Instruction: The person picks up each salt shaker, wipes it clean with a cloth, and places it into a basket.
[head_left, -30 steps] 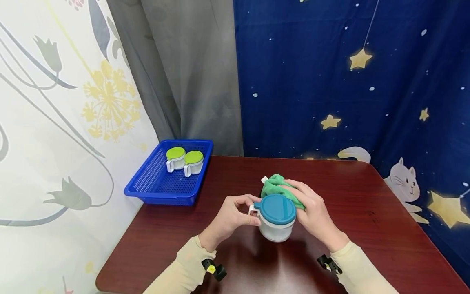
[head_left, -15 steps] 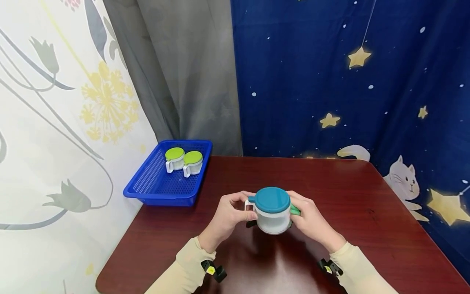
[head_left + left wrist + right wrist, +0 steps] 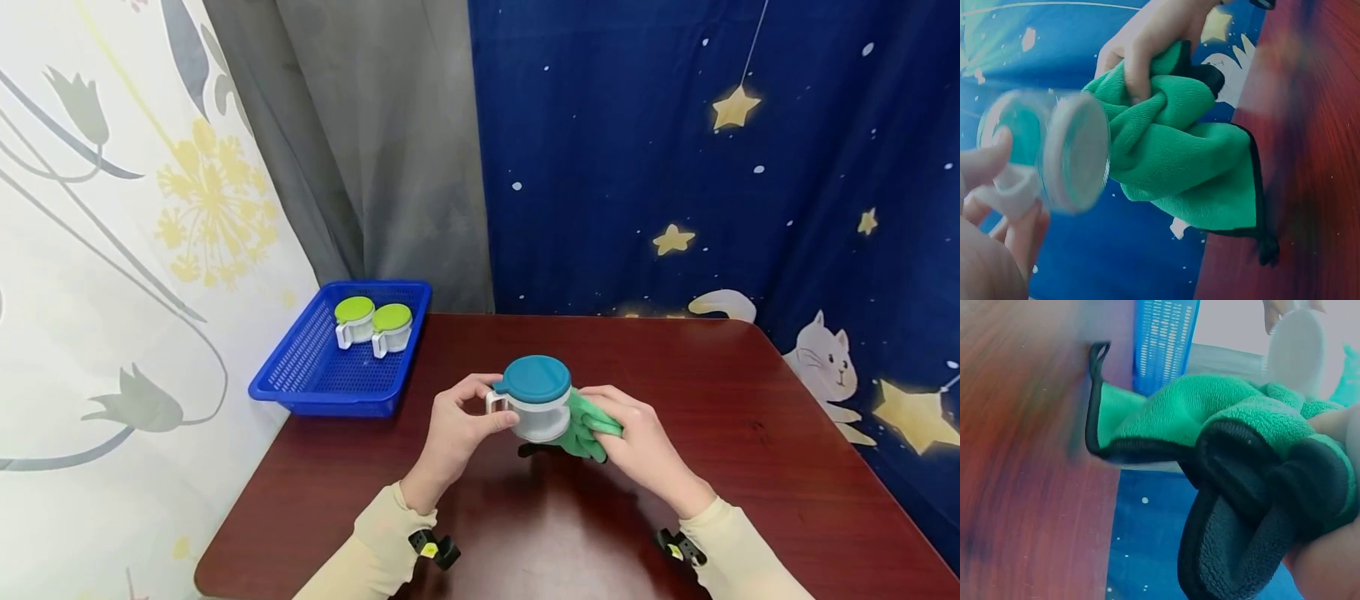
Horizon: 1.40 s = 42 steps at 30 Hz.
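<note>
My left hand (image 3: 455, 429) pinches the white handle of a clear seasoning jar (image 3: 542, 423) with a blue-teal lid (image 3: 536, 378), holding it up over the table. In the left wrist view the jar (image 3: 1075, 153) is tipped in the frame and slightly blurred, its round base facing the cloth. A green cloth (image 3: 585, 429) with dark edging is bunched in my right hand (image 3: 637, 437), right beside the jar. Its loose corner hangs down in the left wrist view. From the right wrist, the cloth's dark grey underside (image 3: 1235, 544) shows folded near the fingers.
A blue plastic basket (image 3: 330, 407) stands at the table's back left. Inside sit two similar jars with lime-green lids, one lid (image 3: 392, 317) nearer the basket's right side. The dark red table (image 3: 712, 467) meets curtains at the back and a patterned white sheet at left.
The jar has moved left and away from me, held by its handle throughout. My right hand with the cloth has come from behind the jar to its right side, showing more cloth.
</note>
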{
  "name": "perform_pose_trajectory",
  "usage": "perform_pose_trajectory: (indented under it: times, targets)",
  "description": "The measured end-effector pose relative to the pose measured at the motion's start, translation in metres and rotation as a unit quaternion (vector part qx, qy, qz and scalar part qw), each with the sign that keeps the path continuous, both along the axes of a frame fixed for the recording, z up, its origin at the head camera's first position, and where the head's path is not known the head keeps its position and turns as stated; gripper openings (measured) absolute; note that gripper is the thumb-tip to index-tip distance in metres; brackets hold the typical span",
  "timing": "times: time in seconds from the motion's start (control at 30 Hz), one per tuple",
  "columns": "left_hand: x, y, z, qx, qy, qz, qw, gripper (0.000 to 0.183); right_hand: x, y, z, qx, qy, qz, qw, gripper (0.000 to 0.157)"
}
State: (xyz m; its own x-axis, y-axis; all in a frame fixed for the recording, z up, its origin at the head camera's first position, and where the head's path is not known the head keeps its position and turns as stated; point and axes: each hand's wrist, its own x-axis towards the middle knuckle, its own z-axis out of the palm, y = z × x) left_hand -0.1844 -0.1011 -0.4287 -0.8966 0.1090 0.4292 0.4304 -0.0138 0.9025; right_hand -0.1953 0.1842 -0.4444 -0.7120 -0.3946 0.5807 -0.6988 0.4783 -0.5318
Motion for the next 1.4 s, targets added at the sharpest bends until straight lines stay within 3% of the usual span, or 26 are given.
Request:
perform_pose_trajectory:
  times: [0.1, 0.27, 0.47, 0.6, 0.73, 0.9, 1.1, 1.4]
  targets:
    - [0.001, 0.002, 0.001, -0.035, 0.023, 0.049, 0.9979, 0.027, 0.001, 0.001, 0.006, -0.009, 0.014, -0.001, 1.0, 0.047]
    - [0.006, 0.007, 0.003, -0.057, 0.044, 0.103, 0.992, 0.029, 0.001, 0.005, 0.014, -0.039, 0.052, -0.023, 0.998, 0.048]
    - [0.012, 0.014, -0.002, -0.079, 0.038, 0.161, 0.9831, 0.025, 0.002, 0.001, 0.041, -0.104, 0.144, -0.088, 0.98, 0.043]
    - [0.015, 0.021, -0.004, -0.08, 0.051, 0.166, 0.9816, 0.025, 0.008, -0.017, 0.061, -0.079, 0.242, -0.051, 0.966, 0.043]
    - [0.017, 0.028, -0.001, -0.098, 0.083, 0.167, 0.9775, 0.023, 0.016, -0.034, 0.065, 0.016, 0.299, 0.012, 0.954, 0.049]
    - [0.024, 0.031, 0.002, -0.124, 0.111, 0.18, 0.9695, 0.025, 0.024, -0.037, 0.059, 0.065, 0.295, 0.021, 0.953, 0.054]
    - [0.032, 0.03, 0.007, -0.125, 0.099, 0.17, 0.9725, 0.026, 0.018, -0.029, 0.058, 0.075, 0.303, 0.016, 0.95, 0.051]
    - [0.039, 0.03, 0.008, -0.117, 0.084, 0.155, 0.9774, 0.027, -0.005, -0.002, 0.047, 0.126, 0.243, -0.073, 0.959, 0.046]
